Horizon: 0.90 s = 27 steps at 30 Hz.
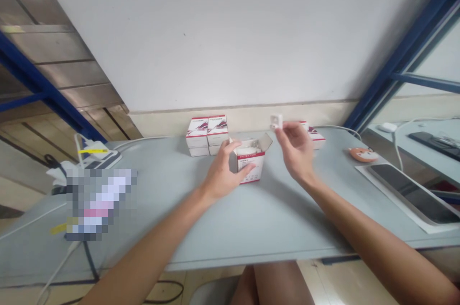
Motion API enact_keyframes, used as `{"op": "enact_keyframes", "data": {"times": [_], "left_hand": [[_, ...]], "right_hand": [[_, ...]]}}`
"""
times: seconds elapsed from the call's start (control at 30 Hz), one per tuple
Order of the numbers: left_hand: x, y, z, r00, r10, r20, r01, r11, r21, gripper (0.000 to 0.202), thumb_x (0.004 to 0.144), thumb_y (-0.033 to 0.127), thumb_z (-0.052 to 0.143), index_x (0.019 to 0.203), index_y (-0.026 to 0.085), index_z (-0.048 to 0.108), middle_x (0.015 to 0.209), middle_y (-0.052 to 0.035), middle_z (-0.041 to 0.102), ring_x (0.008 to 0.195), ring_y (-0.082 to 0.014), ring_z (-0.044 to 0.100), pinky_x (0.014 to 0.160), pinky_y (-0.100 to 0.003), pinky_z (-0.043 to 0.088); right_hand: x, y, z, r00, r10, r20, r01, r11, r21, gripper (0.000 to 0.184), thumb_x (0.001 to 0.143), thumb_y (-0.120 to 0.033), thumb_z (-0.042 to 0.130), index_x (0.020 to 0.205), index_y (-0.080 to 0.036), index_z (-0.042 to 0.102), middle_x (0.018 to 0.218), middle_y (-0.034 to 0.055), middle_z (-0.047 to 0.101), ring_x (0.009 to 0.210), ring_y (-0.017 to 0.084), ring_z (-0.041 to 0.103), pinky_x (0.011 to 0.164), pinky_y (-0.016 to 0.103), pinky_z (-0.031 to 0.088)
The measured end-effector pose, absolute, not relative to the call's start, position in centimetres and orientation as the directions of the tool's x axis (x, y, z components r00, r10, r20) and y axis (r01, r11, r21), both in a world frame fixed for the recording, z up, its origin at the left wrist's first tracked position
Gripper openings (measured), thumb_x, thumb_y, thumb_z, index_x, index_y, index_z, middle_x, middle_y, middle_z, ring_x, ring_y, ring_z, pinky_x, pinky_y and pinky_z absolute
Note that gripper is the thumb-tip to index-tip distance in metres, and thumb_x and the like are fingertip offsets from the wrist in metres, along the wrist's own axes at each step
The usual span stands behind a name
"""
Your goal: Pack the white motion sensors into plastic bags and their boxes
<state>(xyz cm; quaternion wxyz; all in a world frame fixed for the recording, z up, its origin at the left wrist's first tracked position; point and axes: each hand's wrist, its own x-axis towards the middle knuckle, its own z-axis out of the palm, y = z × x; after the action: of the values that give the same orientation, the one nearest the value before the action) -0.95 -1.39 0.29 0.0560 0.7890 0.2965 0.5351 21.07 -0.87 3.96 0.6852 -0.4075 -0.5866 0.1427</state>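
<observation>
A red-trimmed white cardboard box [250,176] is gripped by the half-curled left hand [222,170]; rightward, a small white blocky piece [276,121] (blurred) is pinched in the right hand [297,149].

Smooth printed cardboard for the DETECTOR box [253,161], matt smooth tabletop [230,228], shiny metal-looking panels [74,75], matt wall [230,41].

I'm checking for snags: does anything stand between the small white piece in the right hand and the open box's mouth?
Only the raised side flap of the open box, on the edge nearest the right hand. Nothing else visible lies between that box and the small white piece; the left hand holds the opposite side.
</observation>
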Motion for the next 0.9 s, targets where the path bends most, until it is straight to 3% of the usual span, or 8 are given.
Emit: {"op": "enact_keyframes", "data": {"times": [0.07,0.17,0.3,0.4,0.57,0.67,0.77,0.9], "left_hand": [[-1.0,-1.5,0.3,0.256,0.540,0.802,0.417,-0.810,0.412,0.069,0.089,0.026,0.083,0.146,0.030,0.042,0.134,-0.0102,0.064,0.132,-0.0267,0.064,0.108,-0.045,0.056],[-1.1,-1.5,0.5,0.265,0.535,0.802,0.418,-0.813,0.405,0.068,0.089,0.024,0.082,0.145,0.030,0.043,0.136,-0.0107,0.064,0.131,-0.0263,0.065,0.108,-0.045,0.056],[-1.0,-1.4,0.7,0.259,0.502,0.826,0.414,-0.830,0.374,0.067,0.090,0.024,0.082,0.144,0.028,0.043,0.133,-0.0112,0.064,0.127,-0.0253,0.066,0.105,-0.044,0.057],[-1.0,-1.5,0.7,0.260,0.495,0.829,0.424,-0.830,0.363,0.066,0.090,0.026,0.082,0.144,0.027,0.044,0.129,-0.0104,0.065,0.124,-0.0251,0.066,0.103,-0.044,0.058],[-1.1,-1.8,0.5,0.249,0.553,0.795,0.455,-0.791,0.408,0.066,0.090,0.026,0.082,0.145,0.029,0.045,0.130,-0.0100,0.065,0.125,-0.0254,0.066,0.100,-0.042,0.058],[-1.1,-1.8,0.4,0.252,0.563,0.787,0.438,-0.791,0.426,0.066,0.090,0.025,0.081,0.145,0.029,0.045,0.132,-0.0104,0.064,0.124,-0.0250,0.066,0.099,-0.042,0.059],[-1.0,-1.8,0.6,0.266,0.523,0.809,0.429,-0.816,0.387,0.062,0.091,0.025,0.081,0.142,0.028,0.046,0.131,-0.0108,0.064,0.124,-0.0253,0.066,0.099,-0.042,0.059],[-0.9,-1.9,0.9,0.273,0.391,0.879,0.516,-0.831,0.209,0.059,0.087,0.023,0.084,0.135,0.029,0.051,0.127,-0.0097,0.064,0.118,-0.0266,0.069,0.097,-0.044,0.060]], "right_hand": [[22.7,0.5,3.3,0.314,0.614,0.724,0.468,0.563,-0.681,0.026,0.100,-0.050,0.064,0.105,-0.025,0.068,0.102,0.0062,0.075,0.094,0.023,0.070,0.091,0.040,0.057],[24.9,2.6,1.5,0.139,0.777,0.614,0.699,0.362,-0.617,0.032,0.099,-0.050,0.062,0.107,-0.022,0.074,0.097,0.0080,0.078,0.090,0.025,0.070,0.091,0.041,0.054],[25.8,4.0,-1.3,0.008,0.910,0.414,0.747,0.269,-0.608,0.030,0.098,-0.042,0.060,0.107,-0.020,0.079,0.092,0.0081,0.081,0.083,0.024,0.073,0.080,0.036,0.055],[25.7,4.3,-2.4,-0.030,0.916,0.401,0.765,0.279,-0.581,0.029,0.097,-0.036,0.061,0.112,-0.020,0.079,0.089,0.0072,0.079,0.084,0.024,0.072,0.078,0.035,0.054],[26.1,4.5,-2.4,0.014,0.885,0.465,0.792,0.274,-0.545,0.029,0.098,-0.035,0.058,0.107,-0.019,0.080,0.103,0.0118,0.073,0.098,0.027,0.070,0.088,0.041,0.054],[25.9,3.7,-0.4,0.063,0.798,0.599,0.778,0.336,-0.530,0.030,0.102,-0.034,0.053,0.115,-0.020,0.077,0.109,0.0115,0.069,0.100,0.026,0.068,0.093,0.044,0.054],[25.0,1.4,2.8,0.019,0.531,0.847,0.698,0.599,-0.391,0.021,0.102,-0.026,0.055,0.109,-0.023,0.075,0.104,0.0099,0.066,0.097,0.026,0.066,0.089,0.044,0.055],[23.4,-2.0,5.4,-0.278,0.396,0.875,0.623,0.768,-0.150,0.020,0.096,-0.020,0.062,0.109,-0.027,0.075,0.103,0.0091,0.061,0.092,0.026,0.062,0.085,0.046,0.054]]}}
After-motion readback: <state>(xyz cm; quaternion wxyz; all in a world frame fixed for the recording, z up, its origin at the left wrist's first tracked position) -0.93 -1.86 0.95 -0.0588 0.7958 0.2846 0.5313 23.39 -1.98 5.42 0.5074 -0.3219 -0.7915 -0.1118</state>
